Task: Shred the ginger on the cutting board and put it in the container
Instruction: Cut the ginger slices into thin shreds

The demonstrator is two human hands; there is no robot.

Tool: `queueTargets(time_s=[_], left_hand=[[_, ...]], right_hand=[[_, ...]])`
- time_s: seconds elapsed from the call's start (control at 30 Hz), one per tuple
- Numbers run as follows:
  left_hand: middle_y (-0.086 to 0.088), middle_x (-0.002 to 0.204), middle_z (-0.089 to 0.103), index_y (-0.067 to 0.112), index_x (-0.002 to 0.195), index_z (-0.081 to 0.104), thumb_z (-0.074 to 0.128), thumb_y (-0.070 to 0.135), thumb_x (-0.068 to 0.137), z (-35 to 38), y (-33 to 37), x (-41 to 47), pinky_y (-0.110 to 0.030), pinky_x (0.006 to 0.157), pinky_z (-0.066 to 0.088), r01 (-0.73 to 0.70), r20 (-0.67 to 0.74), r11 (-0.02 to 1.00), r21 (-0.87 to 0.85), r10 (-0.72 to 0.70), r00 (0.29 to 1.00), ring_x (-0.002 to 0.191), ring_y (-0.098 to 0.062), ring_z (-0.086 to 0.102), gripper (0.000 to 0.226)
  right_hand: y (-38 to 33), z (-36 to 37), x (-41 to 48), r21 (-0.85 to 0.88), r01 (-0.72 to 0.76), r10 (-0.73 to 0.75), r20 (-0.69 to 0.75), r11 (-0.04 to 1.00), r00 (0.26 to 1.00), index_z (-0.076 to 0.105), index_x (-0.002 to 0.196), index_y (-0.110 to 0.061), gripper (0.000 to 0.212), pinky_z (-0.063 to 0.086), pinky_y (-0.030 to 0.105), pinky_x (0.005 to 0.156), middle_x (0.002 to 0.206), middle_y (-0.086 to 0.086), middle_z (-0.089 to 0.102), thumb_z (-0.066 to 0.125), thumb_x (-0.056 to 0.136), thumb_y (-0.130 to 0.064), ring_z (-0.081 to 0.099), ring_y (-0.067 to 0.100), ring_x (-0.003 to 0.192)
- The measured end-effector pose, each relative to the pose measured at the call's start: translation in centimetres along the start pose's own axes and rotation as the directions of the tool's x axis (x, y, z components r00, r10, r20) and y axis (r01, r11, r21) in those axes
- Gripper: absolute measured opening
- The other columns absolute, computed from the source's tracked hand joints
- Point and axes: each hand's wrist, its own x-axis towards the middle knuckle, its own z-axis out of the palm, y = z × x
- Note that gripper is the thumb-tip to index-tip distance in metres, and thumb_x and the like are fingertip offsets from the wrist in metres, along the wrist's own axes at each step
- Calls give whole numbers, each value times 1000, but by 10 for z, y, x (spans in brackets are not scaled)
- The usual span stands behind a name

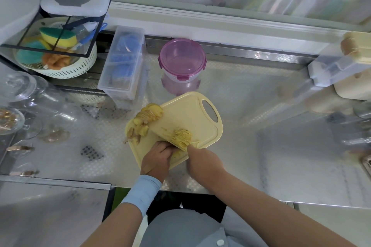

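Steel counter (241,96): your shredded ginger (181,136) is piled on a knife blade (160,132) near the cutting board (192,110) front edge. The blade runs back-left to front-right. Ginger slices (149,115) sit at the board's left corner. L hand (158,158) grips the handle. R hand (198,159) touches the shreds, too blurred to tell its curl. The container (182,60), purple lid on, stands behind the board, w/ a clear box (124,62) to its left.
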Motion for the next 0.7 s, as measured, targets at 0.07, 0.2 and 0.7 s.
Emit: queueTargets(time_s=[0.07,0.2,0.7], left_hand=[[-1,95,68,14,94,75,50,17,87,0,0,0,-28,65,53,-1,-3,1000,2,1,1000,95,-17,54,27],[-3,95,69,12,91,75,49,15,87,2,0,-1,-28,67,50,-21,-25,1000,19,21,999,94,-19,54,26],[-2,93,68,11,89,75,51,18,87,4,-1,-2,-26,63,51,23,-38,1000,-2,-23,999,92,-16,54,25]], right_hand=[[2,-2,-2,-17,10,-10,-4,1000,1000,28,95,-21,19,38,34,55,71,3,43,42,91,-8,49,31,65],[15,6,-15,-16,3,-4,-67,1000,998,33,100,-23,13,26,30,45,67,1,44,43,94,-17,38,18,51],[-12,-7,6,18,12,-13,16,1000,1000,33,97,-17,17,38,33,55,77,5,51,43,89,-6,49,30,65]])
